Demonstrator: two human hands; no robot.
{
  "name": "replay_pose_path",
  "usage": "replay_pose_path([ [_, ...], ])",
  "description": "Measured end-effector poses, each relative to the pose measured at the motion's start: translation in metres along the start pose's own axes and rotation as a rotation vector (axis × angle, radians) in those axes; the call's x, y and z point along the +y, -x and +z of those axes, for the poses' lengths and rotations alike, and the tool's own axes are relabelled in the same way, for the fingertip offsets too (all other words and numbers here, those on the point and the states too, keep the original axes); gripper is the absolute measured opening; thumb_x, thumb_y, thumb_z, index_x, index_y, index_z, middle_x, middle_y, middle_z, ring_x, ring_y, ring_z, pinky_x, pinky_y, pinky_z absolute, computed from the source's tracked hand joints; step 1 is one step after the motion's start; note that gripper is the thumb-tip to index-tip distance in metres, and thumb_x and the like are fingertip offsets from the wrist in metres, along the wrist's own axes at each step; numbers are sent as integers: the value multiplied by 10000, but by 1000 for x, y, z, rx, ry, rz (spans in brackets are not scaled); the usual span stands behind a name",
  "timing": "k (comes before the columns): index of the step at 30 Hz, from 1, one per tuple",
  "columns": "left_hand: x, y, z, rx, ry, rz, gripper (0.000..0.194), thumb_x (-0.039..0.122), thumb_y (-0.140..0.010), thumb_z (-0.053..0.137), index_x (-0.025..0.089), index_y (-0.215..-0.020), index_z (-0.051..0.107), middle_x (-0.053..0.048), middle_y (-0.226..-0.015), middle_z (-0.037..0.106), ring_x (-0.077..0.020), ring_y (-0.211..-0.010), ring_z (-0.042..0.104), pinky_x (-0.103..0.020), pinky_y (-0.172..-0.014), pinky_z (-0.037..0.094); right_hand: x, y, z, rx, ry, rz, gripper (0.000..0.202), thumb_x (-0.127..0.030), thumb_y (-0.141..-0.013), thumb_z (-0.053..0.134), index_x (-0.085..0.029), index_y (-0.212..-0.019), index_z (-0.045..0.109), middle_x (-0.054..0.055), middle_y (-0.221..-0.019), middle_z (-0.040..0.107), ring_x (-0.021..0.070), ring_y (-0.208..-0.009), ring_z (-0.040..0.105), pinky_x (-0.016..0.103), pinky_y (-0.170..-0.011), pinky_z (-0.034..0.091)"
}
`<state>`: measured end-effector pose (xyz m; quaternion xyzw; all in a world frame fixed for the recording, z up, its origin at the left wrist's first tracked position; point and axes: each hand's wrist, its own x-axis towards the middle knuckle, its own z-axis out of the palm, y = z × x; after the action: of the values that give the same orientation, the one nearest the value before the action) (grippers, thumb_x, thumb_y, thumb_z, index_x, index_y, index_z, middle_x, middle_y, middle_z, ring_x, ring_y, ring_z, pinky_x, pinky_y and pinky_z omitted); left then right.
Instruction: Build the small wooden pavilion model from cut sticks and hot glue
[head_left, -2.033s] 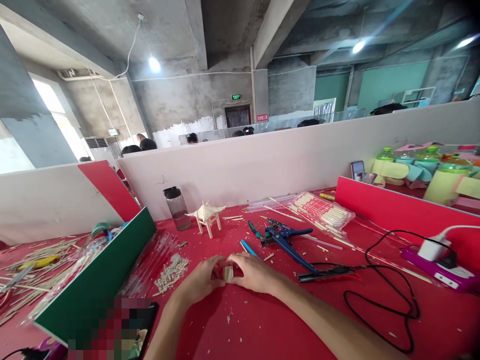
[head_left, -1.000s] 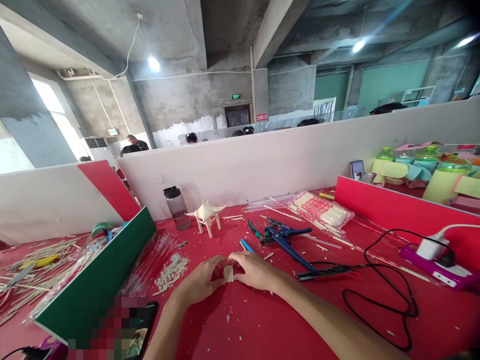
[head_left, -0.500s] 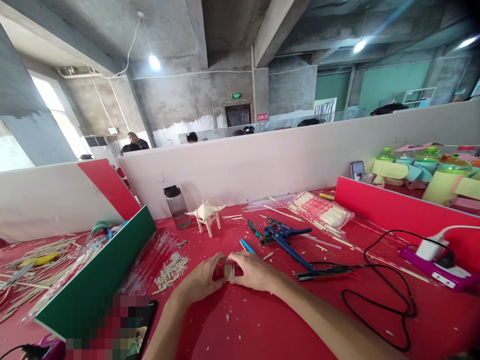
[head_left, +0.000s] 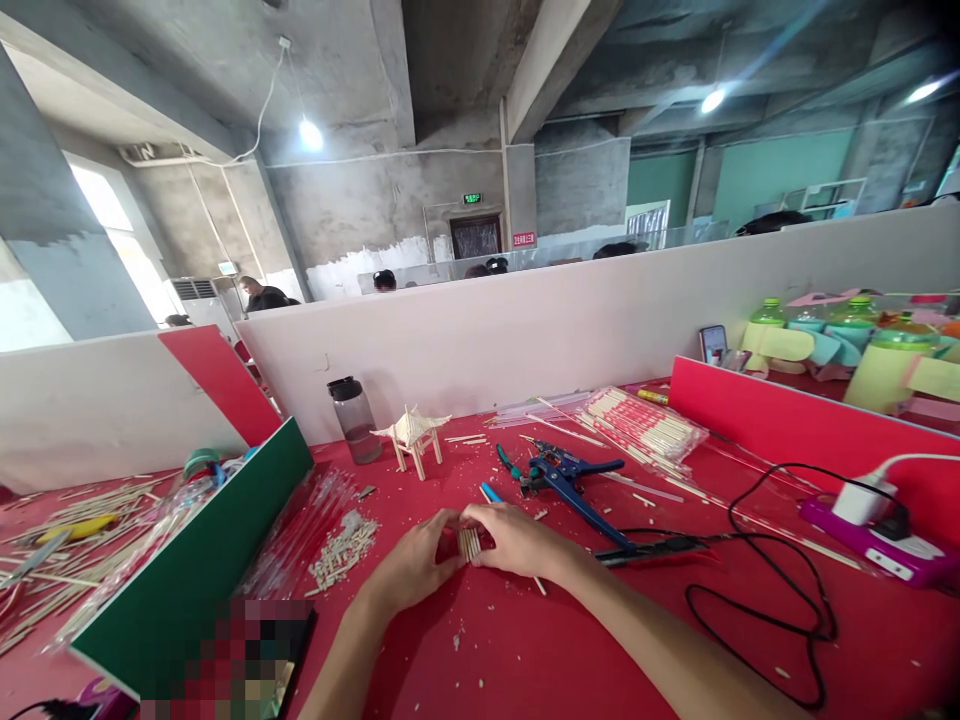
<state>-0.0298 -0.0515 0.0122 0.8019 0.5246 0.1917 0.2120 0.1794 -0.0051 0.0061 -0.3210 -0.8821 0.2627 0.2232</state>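
Short sticks (head_left: 470, 545), nearer us than the model house (head_left: 412, 432); we hold them between left hand (head_left: 414, 560) and right hand (head_left: 517, 540), each grip partly closed on them; bottle (head_left: 354, 425) left of the model house

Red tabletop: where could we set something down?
Mostly bare, with crumbs: between the forearms; right of the looped black cable, nearer than the power strip. Crowded: beyond the right hand, with blue tools and bagged sticks; beside the green panel, with cut pieces.

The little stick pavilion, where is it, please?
In the head view, the pavilion stands left of centre on the red table, just right of the black-lidded bottle.
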Motion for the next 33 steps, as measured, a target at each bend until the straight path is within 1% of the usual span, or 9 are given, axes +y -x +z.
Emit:
replay_pose_path([
  [7,-3,1,-1,-11,17,-11,501,267,-838,618,240,-1322,493,-95,-1292,649,-267,-1126,632,-345,-932,479,8,3,-10,-19,60,48,522,-237,-765,760,-246,-1259,594,86,-1159,692,273,-1131,616,333,-922,466],
  [11,-4,0,0,-20,8,-17,481,266,-837,622,229,-1303,507,-106,-1302,646,-271,-1153,621,-342,-947,482,2,4,-9,-35,53,40,453,-237,-797,720,-242,-1236,608,83,-1194,688,268,-1147,614,330,-932,459],
  [15,-3,0,0,-17,13,-2,460,266,-855,609,236,-1302,506,-100,-1301,645,-257,-1141,627,-328,-948,480,-2,4,-8,-27,40,20,419,-245,-794,718,-243,-1203,628,76,-1185,697,267,-1135,625,326,-918,467],
  [18,-5,0,1,-14,1,-1,463,282,-864,605,237,-1312,497,-98,-1284,650,-257,-1130,630,-330,-937,482,3,1,-12,27,21,19,392,-238,-793,712,-238,-1177,635,59,-1115,726,236,-1038,666,300,-866,486],
  [21,-8,0,3,-12,-20,-16,459,323,-873,603,232,-1310,495,-107,-1255,659,-263,-1101,638,-335,-913,490,13,-1,-25,158,21,97,279,-219,-848,635,-210,-1127,650,62,-1027,747,193,-866,699,271,-777,499],
  [24,-13,-1,4,-14,-16,-24,461,359,-883,592,229,-1314,491,-114,-1231,665,-265,-1085,641,-339,-904,494,21,0,-41,272,21,140,221,-199,-888,558,-188,-1085,658,73,-974,751,185,-852,703,263,-764,495],
  [26,-15,-1,5,-6,-8,-17,458,367,-887,585,231,-1314,491,-112,-1217,670,-268,-1093,638,-346,-911,495,26,2,-51,311,30,160,223,-189,-893,536,-188,-1078,660,72,-968,752,185,-851,703,263,-761,490],
  [30,-17,-2,7,14,3,5,444,371,-887,589,244,-1305,508,-103,-1177,690,-270,-1096,639,-355,-927,492,32,5,-58,319,60,187,236,-183,-892,532,-202,-1083,669,58,-962,753,184,-800,696,270,-737,480],
  [33,-16,-2,7,26,1,8,443,365,-883,594,245,-1303,516,-98,-1155,701,-269,-1098,641,-354,-932,490,30,5,-50,250,82,102,238,-158,-901,518,-205,-1032,712,56,-975,754,189,-867,693,271,-790,477],
])
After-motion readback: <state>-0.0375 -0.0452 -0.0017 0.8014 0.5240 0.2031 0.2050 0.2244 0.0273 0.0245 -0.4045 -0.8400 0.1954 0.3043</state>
